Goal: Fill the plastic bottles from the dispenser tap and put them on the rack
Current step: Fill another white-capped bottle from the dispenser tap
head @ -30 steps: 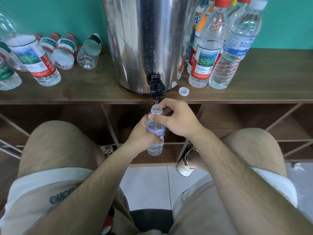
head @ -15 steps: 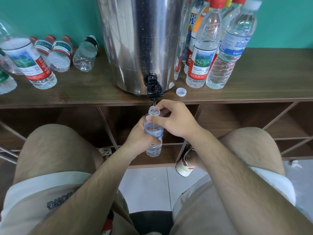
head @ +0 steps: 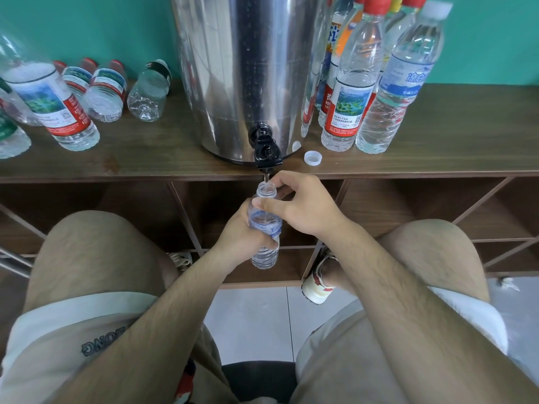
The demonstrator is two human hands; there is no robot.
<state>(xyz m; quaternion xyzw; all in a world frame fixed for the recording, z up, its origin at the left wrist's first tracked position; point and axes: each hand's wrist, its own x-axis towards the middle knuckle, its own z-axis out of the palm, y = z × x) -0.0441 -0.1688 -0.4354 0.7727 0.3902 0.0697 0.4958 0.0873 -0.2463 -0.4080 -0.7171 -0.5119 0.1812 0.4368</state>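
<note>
A steel dispenser [head: 248, 74] stands on the wooden rack's top [head: 455, 141], its black tap [head: 267, 150] over the front edge. Directly under the spout I hold a small clear bottle [head: 266, 223] upright with its cap off. My left hand [head: 237, 237] grips the bottle's body from the left. My right hand [head: 300, 209] holds its shoulder and neck, fingers curled near the mouth. A thin stream falls from the spout into the bottle's mouth. A white cap [head: 312, 157] lies on the top, right of the tap.
Several capped upright bottles [head: 353, 91] stand right of the dispenser. Left of it several bottles [head: 105, 91] lie on their sides and a larger one [head: 52, 109] stands tilted. Open wooden compartments [head: 408, 208] lie under the top. My knees flank the bottle.
Both hands and the bottle stay under the tap. The view has shifted slightly, so the dispenser and bottles appear a little further left and lower.
</note>
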